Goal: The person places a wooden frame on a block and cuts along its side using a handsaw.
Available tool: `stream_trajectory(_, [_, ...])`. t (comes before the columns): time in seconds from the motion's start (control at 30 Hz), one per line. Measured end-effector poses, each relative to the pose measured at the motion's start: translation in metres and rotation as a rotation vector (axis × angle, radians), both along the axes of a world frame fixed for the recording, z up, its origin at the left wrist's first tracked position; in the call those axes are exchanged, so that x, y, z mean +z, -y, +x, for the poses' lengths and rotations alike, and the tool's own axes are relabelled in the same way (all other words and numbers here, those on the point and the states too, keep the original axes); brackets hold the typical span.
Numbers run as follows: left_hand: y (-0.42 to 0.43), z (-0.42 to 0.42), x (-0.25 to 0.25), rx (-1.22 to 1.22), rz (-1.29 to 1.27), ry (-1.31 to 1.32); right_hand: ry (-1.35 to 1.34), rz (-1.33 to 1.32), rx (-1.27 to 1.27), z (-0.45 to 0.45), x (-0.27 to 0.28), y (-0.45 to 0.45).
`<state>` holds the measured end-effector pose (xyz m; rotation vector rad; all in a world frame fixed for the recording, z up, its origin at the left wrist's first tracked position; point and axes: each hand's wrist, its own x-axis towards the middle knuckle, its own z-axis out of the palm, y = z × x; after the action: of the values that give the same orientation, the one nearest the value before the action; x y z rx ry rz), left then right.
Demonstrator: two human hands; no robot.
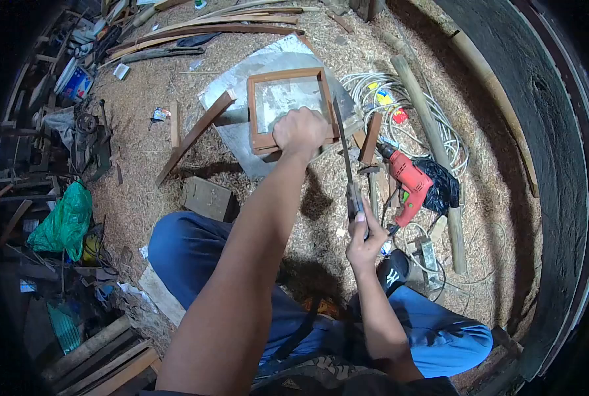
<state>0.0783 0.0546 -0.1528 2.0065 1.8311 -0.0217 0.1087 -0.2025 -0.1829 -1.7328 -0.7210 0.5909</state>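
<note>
While the left hand (pixel 301 129), knuckles up and curled closed, bears on the near edge of a wooden frame (pixel 253 105), the right hand (pixel 365 241) is wrapped around the near end of a long thin tool (pixel 344 148), its blade seen nearly edge-on and running beside the frame's right side. Frame: rectangular, brown, lying on a pale sheet (pixel 231 82) spread over a floor (pixel 139 142) of wood shavings. Left of the frame: one wood strip (pixel 195 138), slanting, its upper end near the frame; one wood block (pixel 205 198), just short of the knees. Right of the blade, crowding that side: one short brown wood piece (pixel 371 137); one hammer (pixel 369 169), head close to the blade; one red drill (pixel 410 181), chuck turned toward the wood piece; one black plastic bag (pixel 443 185), against the drill. Beyond these: white cable (pixel 449 122), coiled, with a round pole (pixel 433 142) lying across it. Near the right foot: one metal box (pixel 429 264) with cords. Farther off: long wood strips (pixel 222 30), heaped at the top; one green plastic bag (pixel 66 221), among clutter at far left.
</note>
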Motion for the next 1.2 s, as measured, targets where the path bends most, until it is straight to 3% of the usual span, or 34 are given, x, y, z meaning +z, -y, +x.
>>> stream_trajectory(0.03, [0.000, 0.000, 0.000, -0.005, 0.009, -0.009, 0.001, 0.009, 0.000, 0.000, -0.001, 0.000])
stream_trajectory(0.1, [-0.002, -0.001, 0.000, -0.009, 0.014, -0.019, -0.248, -0.138, -0.025, 0.000, 0.003, 0.003])
stream_trajectory(0.13, [-0.002, -0.001, 0.000, -0.007, 0.010, -0.013, -0.036, -0.029, 0.010, 0.004, -0.011, -0.002])
stream_trajectory(0.23, [0.002, 0.000, -0.003, -0.002, 0.005, -0.005, -0.175, -0.071, 0.004, 0.007, -0.001, -0.002])
stream_trajectory(0.3, [-0.001, 0.000, 0.000, 0.002, 0.022, -0.007, -0.043, 0.025, 0.004, 0.004, -0.011, 0.004])
stream_trajectory(0.37, [-0.001, -0.001, 0.001, -0.010, 0.000, -0.021, -0.239, -0.073, -0.005, 0.001, -0.002, 0.009])
stream_trajectory(0.5, [0.002, 0.001, -0.001, 0.009, 0.002, -0.006, -0.042, 0.003, 0.009, 0.008, -0.020, -0.006])
stream_trajectory(0.67, [-0.003, -0.001, -0.006, -0.016, 0.027, -0.026, -0.266, -0.091, -0.004, 0.002, -0.004, 0.008])
stream_trajectory(0.8, [0.002, 0.001, 0.000, -0.003, 0.015, -0.007, -0.011, -0.022, 0.027, 0.013, -0.017, -0.008])
stream_trajectory(0.93, [-0.001, 0.000, 0.002, -0.016, 0.016, -0.028, -0.214, -0.079, 0.006, 0.004, -0.002, 0.010])
stream_trajectory(1.03, [0.000, 0.000, 0.002, -0.004, 0.004, -0.023, -0.037, 0.033, -0.008, 0.003, -0.016, -0.005])
stream_trajectory(1.07, [0.001, 0.001, 0.002, 0.004, -0.001, -0.018, -0.147, -0.001, -0.028, 0.005, -0.007, -0.011])
stream_trajectory(1.2, [0.001, 0.000, 0.002, -0.004, 0.003, -0.019, -0.110, 0.011, -0.014, 0.004, -0.004, -0.007])
